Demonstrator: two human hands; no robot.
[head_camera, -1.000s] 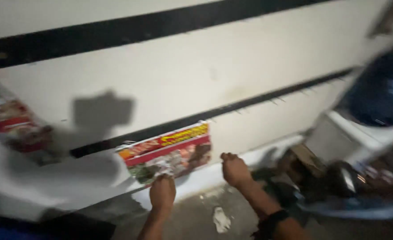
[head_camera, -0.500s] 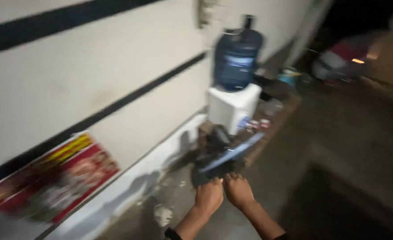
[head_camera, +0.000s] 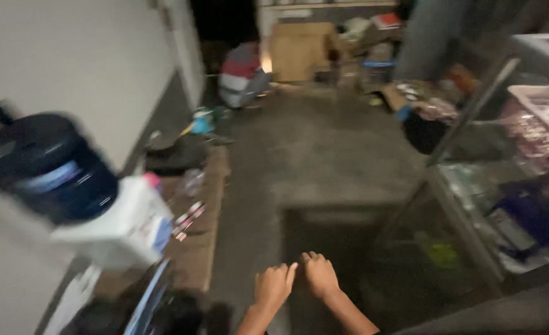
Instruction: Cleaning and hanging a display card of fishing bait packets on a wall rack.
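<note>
My left hand and my right hand are side by side at the bottom middle of the head view, backs up, touching each other. Their fingers are curled and nothing shows in either hand. Below them lies a dark concrete floor with a darker square patch. To the left stands a white water dispenser with a dark blue bottle on top. The picture is blurred by motion.
A low wooden bench with small items runs along the white wall on the left. A glass display case stands on the right. Cardboard boxes, a bag and clutter fill the far end.
The view has swung right, from the wall with a red poster to the room's floor. My hands left the poster, came together and now hang over the floor.
</note>
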